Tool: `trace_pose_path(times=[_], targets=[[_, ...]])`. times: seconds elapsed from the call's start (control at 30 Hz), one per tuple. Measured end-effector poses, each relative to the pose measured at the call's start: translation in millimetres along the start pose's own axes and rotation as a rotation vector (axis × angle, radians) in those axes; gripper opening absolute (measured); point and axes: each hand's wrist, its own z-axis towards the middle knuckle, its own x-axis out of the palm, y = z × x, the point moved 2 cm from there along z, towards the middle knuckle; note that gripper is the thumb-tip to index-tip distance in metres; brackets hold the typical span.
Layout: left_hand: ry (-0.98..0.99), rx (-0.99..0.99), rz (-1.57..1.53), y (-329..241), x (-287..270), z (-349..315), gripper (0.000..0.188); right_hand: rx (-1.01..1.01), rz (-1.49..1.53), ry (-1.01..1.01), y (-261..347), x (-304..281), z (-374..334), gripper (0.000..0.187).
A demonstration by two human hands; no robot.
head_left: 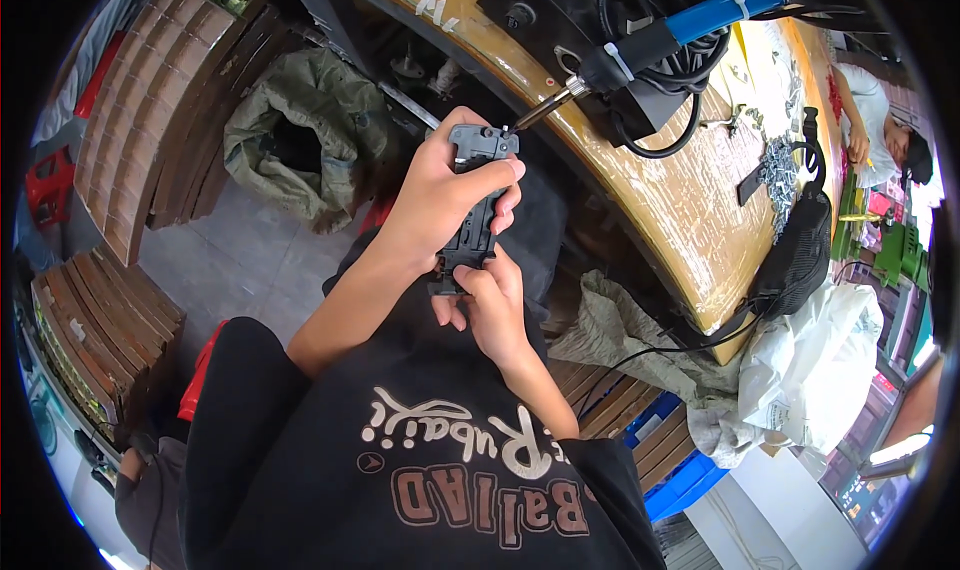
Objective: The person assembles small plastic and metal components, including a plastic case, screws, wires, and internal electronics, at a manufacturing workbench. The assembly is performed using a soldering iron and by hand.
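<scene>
By the blue-handled tool (650, 50), black part (472, 235): long axis pointing away;
left hand (450, 185): grips far, tool-side end;
right hand (490, 305): grips near end

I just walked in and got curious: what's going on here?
A person is holding a black part with both bare hands. The left hand holds its upper end, and the right hand its lower end. The upper end is close to the metal tip of a blue-and-black tool at the edge of a yellowish table. I can't tell if they touch.
</scene>
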Motion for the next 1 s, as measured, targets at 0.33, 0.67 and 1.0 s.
trace_pose_path(times=[0.33, 0.67, 1.0], targets=[[-0.020, 0.023, -0.003, -2.5, 1.9, -2.5, 0.022, -0.025, -0.062, 0.042, 0.4, -2.5, -2.3, 0.023], [-0.019, 0.031, 0.093, -3.3, 1.8, -4.7, 0.017, -0.044, -0.003, 0.025, 1.0, -0.8, -4.7, 0.015], [-0.012, 0.026, 0.075, -1.5, -2.4, 0.9, 0.017, -0.039, -0.023, 0.020, 0.2, -3.9, 2.0, 0.013]])
